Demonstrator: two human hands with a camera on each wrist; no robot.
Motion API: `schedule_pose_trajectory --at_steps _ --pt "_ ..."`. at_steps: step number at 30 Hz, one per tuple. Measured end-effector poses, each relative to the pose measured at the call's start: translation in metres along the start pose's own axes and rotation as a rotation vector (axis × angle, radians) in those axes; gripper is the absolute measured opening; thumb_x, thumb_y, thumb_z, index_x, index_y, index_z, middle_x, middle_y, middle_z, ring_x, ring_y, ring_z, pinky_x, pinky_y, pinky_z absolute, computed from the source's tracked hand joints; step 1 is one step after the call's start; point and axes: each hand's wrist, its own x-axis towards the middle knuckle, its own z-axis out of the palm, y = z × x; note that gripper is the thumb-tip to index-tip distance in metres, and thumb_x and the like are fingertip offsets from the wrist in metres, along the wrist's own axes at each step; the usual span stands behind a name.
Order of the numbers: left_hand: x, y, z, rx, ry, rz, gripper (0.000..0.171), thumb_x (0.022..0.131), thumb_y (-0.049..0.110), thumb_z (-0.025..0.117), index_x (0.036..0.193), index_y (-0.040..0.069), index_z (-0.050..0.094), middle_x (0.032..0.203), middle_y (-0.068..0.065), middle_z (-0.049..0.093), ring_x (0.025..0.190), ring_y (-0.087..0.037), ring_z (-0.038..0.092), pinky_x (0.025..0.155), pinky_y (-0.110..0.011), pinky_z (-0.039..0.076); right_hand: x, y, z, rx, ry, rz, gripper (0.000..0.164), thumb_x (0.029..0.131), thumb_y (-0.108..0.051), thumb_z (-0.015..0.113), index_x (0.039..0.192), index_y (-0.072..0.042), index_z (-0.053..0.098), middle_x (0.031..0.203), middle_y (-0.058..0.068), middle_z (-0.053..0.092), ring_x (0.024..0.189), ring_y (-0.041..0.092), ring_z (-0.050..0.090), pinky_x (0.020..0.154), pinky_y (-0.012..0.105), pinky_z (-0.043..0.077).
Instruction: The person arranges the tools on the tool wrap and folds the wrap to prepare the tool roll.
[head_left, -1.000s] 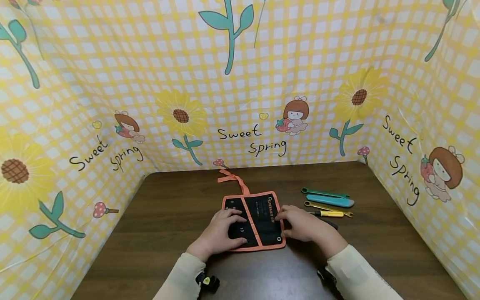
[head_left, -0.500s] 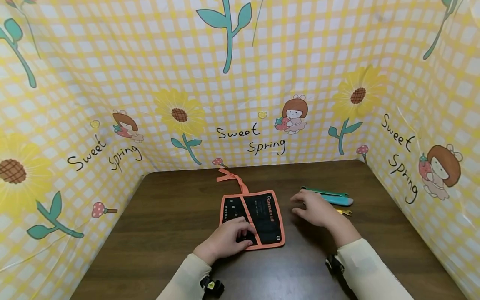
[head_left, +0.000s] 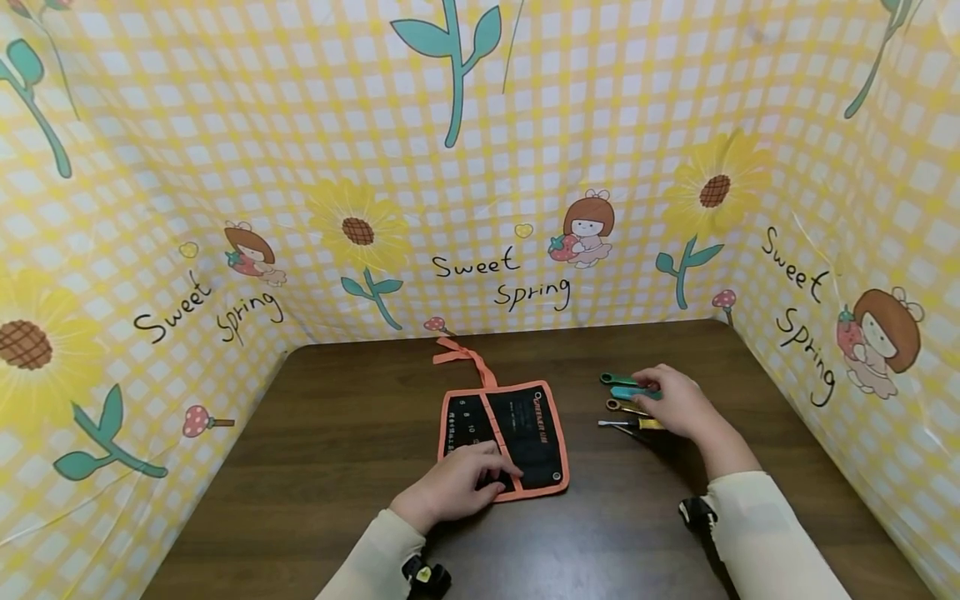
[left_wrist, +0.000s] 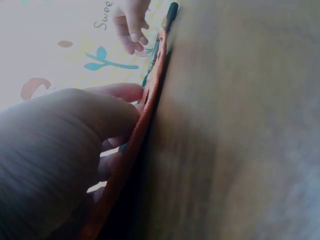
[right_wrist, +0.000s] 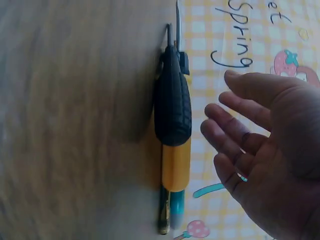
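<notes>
A black tool pouch (head_left: 534, 433) with orange trim lies flat on the table, its numbered pockets at the left. My left hand (head_left: 456, 485) rests on the pouch's lower left part with fingers loosely bent; the left wrist view has the fingertips against the cloth beside the orange edging (left_wrist: 145, 115). Over the tools at the right hovers my right hand (head_left: 678, 402), fingers spread and holding nothing in the right wrist view. Beneath it lie a green wrench (head_left: 609, 379), a turquoise utility knife (head_left: 625, 392), a gold wrench (head_left: 617, 405), a yellow-handled screwdriver (head_left: 651, 424) and a black-handled screwdriver (right_wrist: 173, 100).
An orange tie strap (head_left: 480, 365) runs from the pouch's top edge toward the back. Yellow checked cloth walls (head_left: 480, 208) close in the brown table (head_left: 337, 433) at the back and both sides.
My right hand has left the pouch's right edge and moved right over the tools. My left hand has shifted slightly down and right on the pouch.
</notes>
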Motion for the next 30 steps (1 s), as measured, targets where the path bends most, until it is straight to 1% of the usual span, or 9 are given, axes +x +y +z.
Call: schedule_pose_trajectory --at_steps 5,8,11,15,18,22,26,30 --pt "0.003 0.002 0.0 0.015 -0.008 0.017 0.036 0.101 0.013 0.069 0.129 0.036 0.074 0.101 0.014 0.059 0.078 -0.001 0.051 0.067 -0.021 0.046 0.001 0.013 -0.007 0.014 0.016 0.022 0.04 0.1 -0.018 0.072 0.135 -0.001 0.067 0.125 0.019 0.064 0.114 0.04 0.06 0.093 0.061 0.046" --pt "0.003 0.002 0.0 0.022 -0.005 0.015 0.035 0.101 0.014 0.07 0.128 0.036 0.075 0.098 0.014 0.057 0.076 -0.001 0.05 0.067 -0.021 0.046 0.0 0.02 -0.01 0.046 0.023 0.039 0.04 0.1 -0.015 0.072 0.135 0.002 0.066 0.129 0.023 0.06 0.118 0.045 0.059 0.094 0.063 0.046" --pt "0.002 0.002 0.001 0.017 -0.008 -0.009 0.034 0.101 0.016 0.07 0.126 0.038 0.075 0.098 0.016 0.057 0.075 -0.001 0.05 0.066 -0.022 0.046 -0.001 0.028 -0.011 0.07 0.023 0.058 0.04 0.1 -0.013 0.07 0.136 0.004 0.064 0.134 0.027 0.056 0.122 0.05 0.055 0.097 0.064 0.046" --pt "0.0 0.001 0.002 0.002 -0.02 -0.035 0.034 0.101 0.016 0.07 0.125 0.04 0.074 0.097 0.018 0.056 0.074 -0.001 0.05 0.066 -0.022 0.046 -0.002 0.037 -0.01 0.078 0.012 0.088 0.04 0.103 -0.014 0.067 0.138 0.004 0.062 0.142 0.029 0.052 0.13 0.053 0.046 0.101 0.067 0.041" --pt "-0.001 0.001 0.005 0.0 -0.016 -0.031 0.034 0.101 0.017 0.071 0.126 0.04 0.074 0.096 0.018 0.055 0.072 -0.002 0.049 0.065 -0.022 0.046 -0.003 0.043 -0.008 0.102 0.008 0.107 0.039 0.104 -0.013 0.065 0.139 0.004 0.061 0.145 0.03 0.05 0.132 0.054 0.043 0.103 0.068 0.039" --pt "-0.001 0.0 0.006 -0.001 -0.003 -0.021 0.034 0.1 0.016 0.071 0.126 0.039 0.074 0.095 0.018 0.055 0.072 -0.002 0.049 0.065 -0.021 0.045 -0.004 0.05 -0.007 0.131 0.006 0.121 0.037 0.105 -0.012 0.063 0.139 0.004 0.062 0.144 0.033 0.05 0.131 0.056 0.046 0.1 0.068 0.041" --pt "-0.001 -0.001 0.006 -0.006 0.003 -0.018 0.034 0.099 0.015 0.072 0.125 0.038 0.075 0.095 0.018 0.055 0.072 -0.002 0.049 0.065 -0.021 0.045 -0.003 0.054 -0.008 0.13 0.006 0.119 0.034 0.105 -0.011 0.061 0.136 0.004 0.065 0.141 0.035 0.053 0.131 0.057 0.047 0.102 0.069 0.04" --pt "0.0 -0.001 0.006 -0.001 0.009 -0.013 0.035 0.099 0.015 0.071 0.125 0.038 0.075 0.095 0.017 0.056 0.073 -0.001 0.049 0.065 -0.021 0.046 -0.002 0.058 -0.009 0.138 0.02 0.13 0.031 0.106 -0.01 0.059 0.133 0.003 0.067 0.141 0.035 0.054 0.131 0.057 0.046 0.102 0.07 0.04"
